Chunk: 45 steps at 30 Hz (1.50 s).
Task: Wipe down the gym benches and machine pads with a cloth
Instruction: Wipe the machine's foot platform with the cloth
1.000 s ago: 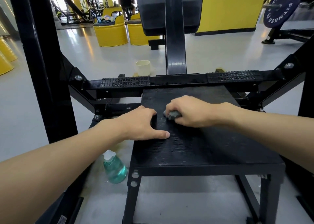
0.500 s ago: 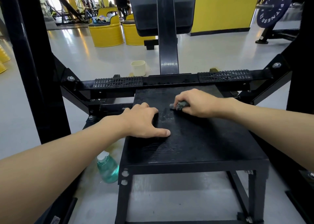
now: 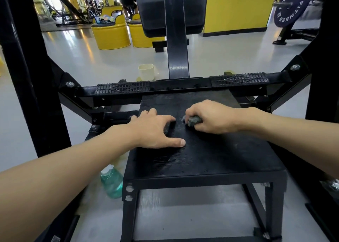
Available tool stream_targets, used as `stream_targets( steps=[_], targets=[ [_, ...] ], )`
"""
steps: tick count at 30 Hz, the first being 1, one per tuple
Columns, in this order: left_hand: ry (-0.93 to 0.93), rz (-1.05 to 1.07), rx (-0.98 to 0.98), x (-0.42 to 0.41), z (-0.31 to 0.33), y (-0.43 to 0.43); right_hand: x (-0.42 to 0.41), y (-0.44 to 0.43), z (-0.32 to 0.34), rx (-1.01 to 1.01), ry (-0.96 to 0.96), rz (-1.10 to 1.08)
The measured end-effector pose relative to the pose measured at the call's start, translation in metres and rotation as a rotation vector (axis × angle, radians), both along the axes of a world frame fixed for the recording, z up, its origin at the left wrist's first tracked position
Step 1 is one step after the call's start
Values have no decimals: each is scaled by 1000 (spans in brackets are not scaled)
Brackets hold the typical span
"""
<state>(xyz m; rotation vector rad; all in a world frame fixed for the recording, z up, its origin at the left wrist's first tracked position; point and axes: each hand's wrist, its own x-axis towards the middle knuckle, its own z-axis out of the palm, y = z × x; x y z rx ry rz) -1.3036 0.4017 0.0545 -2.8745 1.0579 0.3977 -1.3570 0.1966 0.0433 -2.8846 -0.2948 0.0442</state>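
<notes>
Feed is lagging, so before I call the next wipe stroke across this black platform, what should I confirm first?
1. Cloth gripped: ok. The right hand holds the wadded grey cloth against the platform.
2. Stroke path to the left free: not ok. The left hand rests flat on the platform right beside the cloth.
3. Near half already wiped: cannot tell. The ribbed top shows no clear wet or clean line.
4. Spray bottle handy: ok. It stands on the floor by the platform's near left leg.
5. Cup out of the way: ok. It sits on the floor beyond the crossbar.
</notes>
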Motion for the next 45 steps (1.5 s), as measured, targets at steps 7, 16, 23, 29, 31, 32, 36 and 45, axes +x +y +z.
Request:
stream_targets(
  steps=[7, 16, 23, 29, 31, 32, 36, 45],
  targets=[
    [55, -78, -17, 2, 4, -5, 9, -35, -1, -7, -126, -174],
    [121, -76, -3, -7, 1, -18, 0, -49, 3, -26, -99, -194],
    [74, -130, 0, -14, 3, -27, -19, -46, 4, -1, -2, -74],
    [76, -161, 15, -14, 8, -35, -21, -51, 0, -31, -34, -90],
    [72, -155, 20, -17, 8, -39, -31, -47, 2, 6, 44, -29],
    [63, -159, 27, -19, 7, -41, -32, -53, 4, 26, 38, -46],
    [53, -156, 26, -21, 7, -44, -19, -77, 3, -20, -110, -214],
    [65, -159, 32, -22, 8, -44, -26, -96, 8, 7, -122, -275]
  ],
)
